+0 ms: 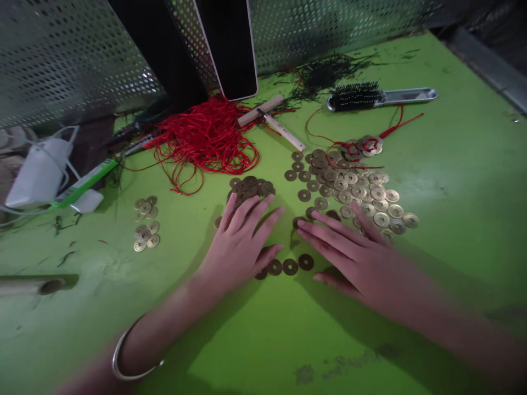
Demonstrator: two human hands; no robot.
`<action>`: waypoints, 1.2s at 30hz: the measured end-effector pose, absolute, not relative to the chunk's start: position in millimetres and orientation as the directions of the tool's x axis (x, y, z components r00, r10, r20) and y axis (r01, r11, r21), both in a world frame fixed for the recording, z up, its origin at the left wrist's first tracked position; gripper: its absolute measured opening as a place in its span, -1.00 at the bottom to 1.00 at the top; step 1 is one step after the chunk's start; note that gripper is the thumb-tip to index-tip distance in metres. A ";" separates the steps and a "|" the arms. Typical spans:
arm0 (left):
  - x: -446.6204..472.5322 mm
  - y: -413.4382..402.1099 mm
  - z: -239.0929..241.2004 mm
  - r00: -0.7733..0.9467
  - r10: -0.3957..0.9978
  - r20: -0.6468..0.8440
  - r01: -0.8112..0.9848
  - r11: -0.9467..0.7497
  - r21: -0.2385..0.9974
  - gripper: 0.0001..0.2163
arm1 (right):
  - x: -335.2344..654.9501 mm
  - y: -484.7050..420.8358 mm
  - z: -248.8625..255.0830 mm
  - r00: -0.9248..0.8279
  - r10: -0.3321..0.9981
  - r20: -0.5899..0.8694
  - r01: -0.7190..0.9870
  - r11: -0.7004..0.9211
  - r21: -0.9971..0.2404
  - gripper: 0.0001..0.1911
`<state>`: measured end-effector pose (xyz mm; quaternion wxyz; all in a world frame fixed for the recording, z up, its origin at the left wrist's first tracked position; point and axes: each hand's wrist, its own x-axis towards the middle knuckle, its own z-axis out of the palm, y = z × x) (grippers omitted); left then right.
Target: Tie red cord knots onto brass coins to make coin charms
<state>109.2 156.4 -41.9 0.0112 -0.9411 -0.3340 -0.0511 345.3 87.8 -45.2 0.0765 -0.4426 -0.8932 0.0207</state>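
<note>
Fingers spread, my left hand [241,244] lies over the near edge of a small heap of coins [249,186] with square holes. Its thumb is by a short row of several such coins [290,267] on the green table. My right hand [362,258] stretches flat with fingers apart at the near left edge of a larger spread of brass coins [349,186]; its fingertips touch or cover a few of them. Two little clusters of coins, an upper one [145,208] and a lower one [146,236], lie to the left. Coins under both hands are partly hidden.
Behind the heaps are a tangle of red cord [209,134], a white pen-like tool [284,131], a wooden stick [261,111] and a hairbrush [379,96]. A phone [230,49] leans upright at the back. At left sit a white charger [39,170] and a tube [33,286].
</note>
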 end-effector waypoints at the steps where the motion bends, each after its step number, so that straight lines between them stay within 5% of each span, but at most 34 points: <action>1: 108.8 157.5 -42.1 0.764 0.639 0.093 0.641 -0.768 0.013 -0.52 | 345.6 88.0 -45.2 -0.589 0.800 0.113 0.796 0.598 -0.087 -0.41; 11: 106.1 160.1 -40.1 0.740 0.667 0.087 0.668 -0.744 0.023 -0.49 | 349.8 88.5 -45.5 -0.517 0.851 0.093 0.853 0.521 -0.036 -0.40; 22: 106.1 156.3 -34.4 0.841 0.503 0.199 0.453 -0.856 0.251 -0.67 | 343.5 87.5 -41.8 -0.535 0.834 0.133 0.824 0.550 -0.133 -0.39; 36: 106.0 155.9 -37.4 0.790 0.561 0.246 0.538 -0.828 0.159 -0.69 | 346.1 91.1 -46.2 -0.513 0.853 0.097 0.850 0.521 -0.082 -0.41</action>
